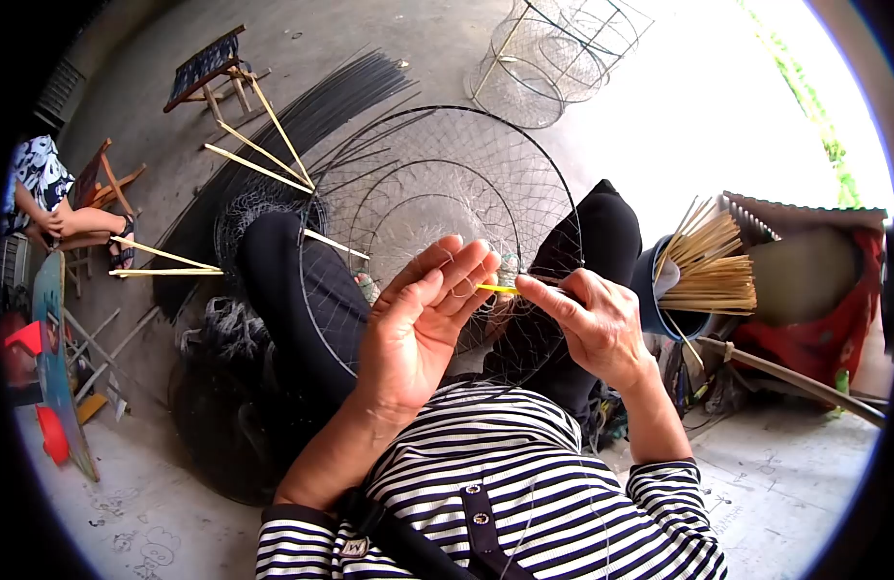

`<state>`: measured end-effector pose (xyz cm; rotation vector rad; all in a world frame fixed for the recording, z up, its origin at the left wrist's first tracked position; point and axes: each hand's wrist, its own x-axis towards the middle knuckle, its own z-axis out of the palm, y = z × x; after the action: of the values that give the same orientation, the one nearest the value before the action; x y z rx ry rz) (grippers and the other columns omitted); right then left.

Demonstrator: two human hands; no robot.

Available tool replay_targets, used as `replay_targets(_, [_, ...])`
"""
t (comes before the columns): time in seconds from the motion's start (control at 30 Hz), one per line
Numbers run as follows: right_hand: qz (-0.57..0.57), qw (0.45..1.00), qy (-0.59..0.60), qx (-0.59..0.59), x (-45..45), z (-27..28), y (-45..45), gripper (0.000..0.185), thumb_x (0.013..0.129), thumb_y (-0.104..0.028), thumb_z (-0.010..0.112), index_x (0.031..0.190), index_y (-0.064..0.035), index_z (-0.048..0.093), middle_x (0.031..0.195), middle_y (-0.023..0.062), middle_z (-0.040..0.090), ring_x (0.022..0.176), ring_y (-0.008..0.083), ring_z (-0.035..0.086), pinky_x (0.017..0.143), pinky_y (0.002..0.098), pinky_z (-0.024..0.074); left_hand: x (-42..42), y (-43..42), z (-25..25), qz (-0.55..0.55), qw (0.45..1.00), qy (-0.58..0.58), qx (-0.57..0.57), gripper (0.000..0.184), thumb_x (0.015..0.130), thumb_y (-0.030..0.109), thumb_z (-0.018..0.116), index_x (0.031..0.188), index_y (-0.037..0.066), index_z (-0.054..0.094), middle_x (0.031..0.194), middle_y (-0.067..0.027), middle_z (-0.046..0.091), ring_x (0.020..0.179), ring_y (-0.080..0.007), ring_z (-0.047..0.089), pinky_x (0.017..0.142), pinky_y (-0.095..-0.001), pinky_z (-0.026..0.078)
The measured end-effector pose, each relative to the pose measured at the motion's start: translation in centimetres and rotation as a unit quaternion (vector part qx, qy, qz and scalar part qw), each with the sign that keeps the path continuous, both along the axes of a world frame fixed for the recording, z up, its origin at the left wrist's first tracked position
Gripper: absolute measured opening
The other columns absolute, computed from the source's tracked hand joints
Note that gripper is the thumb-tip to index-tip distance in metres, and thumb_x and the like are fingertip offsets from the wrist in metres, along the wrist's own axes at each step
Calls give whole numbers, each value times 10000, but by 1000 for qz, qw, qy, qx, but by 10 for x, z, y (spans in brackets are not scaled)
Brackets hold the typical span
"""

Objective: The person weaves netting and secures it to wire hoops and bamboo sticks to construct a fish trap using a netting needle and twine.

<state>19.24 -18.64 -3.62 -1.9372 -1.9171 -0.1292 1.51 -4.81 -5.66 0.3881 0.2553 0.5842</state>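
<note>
My right hand [601,319] grips a thin yellow netting needle [498,288], index finger stretched along it, its tip pointing at my left hand. My left hand [413,333] is palm up with fingers extended and slightly curled, the thumb resting near the index finger. Fine pale thread runs across its fingertips; whether the thumb pinches it I cannot tell. Both hands are over a round mesh net [369,184] with dark hoops, which lies across and between my knees. Smaller hoops show inside it. The far end of the needle is hidden in my right hand.
A blue bucket [650,290] of bamboo sticks [713,266] stands at my right. Dark rods [340,92] lie on the floor ahead left, near a folding stool [207,68]. Another framed net [553,58] stands ahead. A seated person's leg [94,222] shows far left.
</note>
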Motion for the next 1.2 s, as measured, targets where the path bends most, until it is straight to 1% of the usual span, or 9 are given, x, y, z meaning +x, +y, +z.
replay_targets(0.13, [13, 994, 75, 79, -6, -14, 14, 465, 773, -35, 683, 1221, -137, 607, 734, 34, 508, 604, 194, 536, 512, 322, 443, 2, -2, -2, -5, 1000, -12, -18, 336, 997, 57, 378, 1297, 7, 520, 1303, -191, 580, 1291, -319, 495, 1127, -430, 371])
replay_targets(0.27, [19, 986, 123, 111, -15, -17, 26, 447, 778, -17, 673, 1208, -111, 601, 759, 48, 536, 621, 208, 558, 518, 333, 449, 2, -3, -5, 1, 999, -34, -27, 337, 996, 59, 384, 1301, 11, 520, 1308, -184, 579, 1293, -313, 494, 1130, -422, 368])
replay_targets(0.53, [10, 999, 5, 46, -2, -16, 9, 667, 741, -27, 651, 1349, -285, 553, 717, 10, 456, 601, 176, 502, 530, 311, 449, -1, 1, -5, 18, 999, -27, -32, 336, 993, 74, 405, 1303, 24, 525, 1309, -174, 582, 1293, -307, 496, 1127, -414, 370])
replay_targets(0.63, [22, 997, 33, 71, -2, -23, 14, 637, 739, -28, 658, 1328, -253, 566, 727, 15, 476, 606, 178, 511, 524, 315, 446, 3, -1, -6, 5, 999, -25, -36, 338, 990, 66, 403, 1302, 27, 526, 1308, -173, 583, 1298, -311, 490, 1131, -417, 363])
replay_targets(0.7, [42, 987, 106, 115, -7, -27, 24, 512, 727, -15, 687, 1220, -102, 577, 739, 43, 513, 595, 208, 532, 512, 333, 444, 5, -2, -10, -4, 999, -47, -17, 327, 992, 83, 422, 1295, 34, 535, 1306, -159, 587, 1296, -288, 494, 1134, -416, 355])
replay_targets(0.8, [80, 972, 156, 155, -23, -22, 43, 508, 748, -11, 679, 1240, -42, 553, 715, 64, 500, 577, 218, 523, 500, 341, 434, 5, -4, -13, 5, 1000, -9, -1, 310, 995, 113, 457, 1282, 48, 553, 1304, -135, 594, 1285, -248, 505, 1135, -410, 346])
replay_targets(0.9, [112, 950, 268, 112, -28, -12, 49, 520, 760, 56, 654, 1263, -53, 583, 688, 63, 492, 580, 205, 522, 519, 325, 443, -1, -6, -13, 7, 999, 6, -34, 319, 997, 193, 488, 1274, 56, 565, 1308, -119, 595, 1272, -222, 513, 1122, -406, 353])
replay_targets(1.0, [127, 916, 364, 109, -18, -10, 44, 451, 770, 115, 623, 1196, -35, 625, 879, 94, 661, 642, 215, 601, 573, 295, 484, -10, -5, -13, -19, 995, -13, -95, 386, 1021, 272, 413, 1278, 19, 548, 1299, -161, 592, 1270, -266, 516, 1104, -437, 378])
replay_targets(1.2, [110, 950, 286, 51, -5, -7, 25, 437, 774, 65, 659, 1187, -78, 655, 765, 58, 604, 600, 171, 576, 521, 298, 467, -19, -12, -7, -20, 998, 47, -20, 436, 1051, 287, 324, 1246, -28, 554, 1263, -207, 600, 1228, -283, 554, 1096, -420, 398])
